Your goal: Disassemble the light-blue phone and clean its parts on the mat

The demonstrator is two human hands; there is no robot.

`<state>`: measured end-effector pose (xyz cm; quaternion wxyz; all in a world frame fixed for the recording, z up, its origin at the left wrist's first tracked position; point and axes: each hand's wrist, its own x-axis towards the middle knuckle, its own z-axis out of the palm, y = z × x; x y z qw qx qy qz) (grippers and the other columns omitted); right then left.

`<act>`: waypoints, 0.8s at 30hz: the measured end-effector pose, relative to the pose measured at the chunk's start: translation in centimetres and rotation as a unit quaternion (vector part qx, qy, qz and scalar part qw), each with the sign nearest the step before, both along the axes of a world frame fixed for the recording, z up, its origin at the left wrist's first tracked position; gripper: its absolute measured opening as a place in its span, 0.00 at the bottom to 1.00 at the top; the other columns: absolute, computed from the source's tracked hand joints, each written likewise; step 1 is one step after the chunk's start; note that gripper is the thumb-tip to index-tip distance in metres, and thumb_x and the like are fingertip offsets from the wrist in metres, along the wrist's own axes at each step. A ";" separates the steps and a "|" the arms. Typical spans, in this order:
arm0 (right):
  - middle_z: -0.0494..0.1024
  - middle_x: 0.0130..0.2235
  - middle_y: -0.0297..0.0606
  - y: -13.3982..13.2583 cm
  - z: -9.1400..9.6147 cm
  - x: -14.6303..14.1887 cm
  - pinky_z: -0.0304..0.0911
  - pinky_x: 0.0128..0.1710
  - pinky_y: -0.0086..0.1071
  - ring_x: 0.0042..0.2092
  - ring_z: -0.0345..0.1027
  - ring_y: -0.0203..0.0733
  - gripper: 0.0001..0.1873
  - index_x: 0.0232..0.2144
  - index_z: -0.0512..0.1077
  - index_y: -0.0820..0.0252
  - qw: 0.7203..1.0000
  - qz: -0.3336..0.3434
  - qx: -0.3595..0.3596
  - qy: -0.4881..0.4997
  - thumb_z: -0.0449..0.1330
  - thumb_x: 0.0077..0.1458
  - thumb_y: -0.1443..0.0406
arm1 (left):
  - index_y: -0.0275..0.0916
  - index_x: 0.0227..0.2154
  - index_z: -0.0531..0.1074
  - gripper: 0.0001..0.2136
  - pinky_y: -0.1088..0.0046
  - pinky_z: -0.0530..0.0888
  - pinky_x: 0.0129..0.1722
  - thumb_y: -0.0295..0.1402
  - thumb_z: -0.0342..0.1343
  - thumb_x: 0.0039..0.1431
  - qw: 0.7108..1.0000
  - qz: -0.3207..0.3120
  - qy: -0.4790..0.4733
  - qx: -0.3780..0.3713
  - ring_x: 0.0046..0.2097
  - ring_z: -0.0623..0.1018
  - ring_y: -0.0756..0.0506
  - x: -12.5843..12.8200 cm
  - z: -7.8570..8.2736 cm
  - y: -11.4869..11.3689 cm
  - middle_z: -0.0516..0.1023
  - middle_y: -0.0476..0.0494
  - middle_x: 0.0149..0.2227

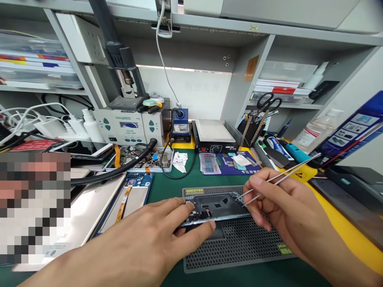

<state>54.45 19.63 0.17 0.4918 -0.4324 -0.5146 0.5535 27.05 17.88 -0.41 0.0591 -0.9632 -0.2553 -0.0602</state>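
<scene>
A dark, opened phone frame (223,207) is tilted above a grey honeycomb mat (239,243). My left hand (146,235) grips its left end, thumb along the near edge and fingers over the top. Between the thumb and fingers of my right hand (284,199) is a pair of metal tweezers (283,176). Their two tips are slightly apart and lie at the phone frame's right end. Whether they pinch anything there is too small to tell.
On the left lie a blue phone frame (145,181) and a pale phone back (86,207). Behind them stand a parts tray (134,157) and a hot-air station (128,125). A heating plate (215,131) is at the back; scissors (269,102) and a bottle (317,127) are to the right.
</scene>
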 end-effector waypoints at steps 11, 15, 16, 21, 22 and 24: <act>0.75 0.23 0.31 -0.5 -0.3 -0.4 0.63 0.18 0.21 0.20 0.66 0.31 0.13 0.35 0.75 0.56 0.994 0.014 0.012 -0.109 0.62 0.63 0.53 | 0.36 0.60 0.65 0.21 0.58 0.82 0.40 0.29 0.36 0.71 0.995 -0.044 -0.028 0.085 0.48 0.82 0.33 0.3 0.1 -0.2 0.82 0.32 0.45; 0.76 0.20 0.34 -0.8 -0.1 -1.1 0.66 0.18 0.25 0.20 0.68 0.35 0.17 0.36 0.79 0.57 0.985 0.032 0.035 -0.167 0.64 0.59 0.50 | 0.38 0.57 0.68 0.20 0.59 0.83 0.38 0.27 0.35 0.70 0.988 -0.075 -0.047 0.124 0.48 0.83 0.33 -0.1 -0.1 -0.1 0.83 0.31 0.44; 0.76 0.19 0.34 -0.8 0.0 -1.3 0.66 0.18 0.25 0.19 0.68 0.35 0.18 0.34 0.80 0.58 0.981 0.025 0.046 -0.187 0.65 0.58 0.49 | 0.38 0.56 0.68 0.20 0.60 0.83 0.38 0.26 0.35 0.70 0.987 -0.082 -0.050 0.130 0.48 0.83 0.33 -0.3 -0.1 -0.1 0.83 0.31 0.44; 0.76 0.24 0.34 -0.6 0.8 -2.6 0.64 0.20 0.25 0.23 0.69 0.34 0.22 0.25 0.76 0.57 0.952 0.068 0.081 -0.286 0.59 0.64 0.49 | 0.39 0.53 0.70 0.18 0.59 0.82 0.43 0.25 0.38 0.70 0.986 -0.080 -0.061 0.134 0.47 0.83 0.35 -0.6 -0.4 0.0 0.82 0.33 0.48; 0.76 0.26 0.34 -0.6 1.0 -2.9 0.64 0.22 0.25 0.25 0.69 0.34 0.23 0.24 0.74 0.56 0.945 0.084 0.081 -0.306 0.57 0.65 0.50 | 0.39 0.53 0.71 0.17 0.59 0.82 0.45 0.25 0.40 0.70 0.986 -0.077 -0.060 0.132 0.48 0.83 0.35 -0.7 -0.5 0.0 0.82 0.33 0.49; 0.75 0.27 0.32 -0.6 1.1 -3.5 0.65 0.26 0.24 0.28 0.70 0.34 0.21 0.26 0.72 0.55 0.930 0.106 0.084 -0.341 0.54 0.68 0.51 | 0.39 0.55 0.71 0.16 0.58 0.81 0.47 0.27 0.45 0.69 0.987 -0.079 -0.056 0.129 0.50 0.82 0.34 -0.8 -1.0 0.0 0.81 0.32 0.50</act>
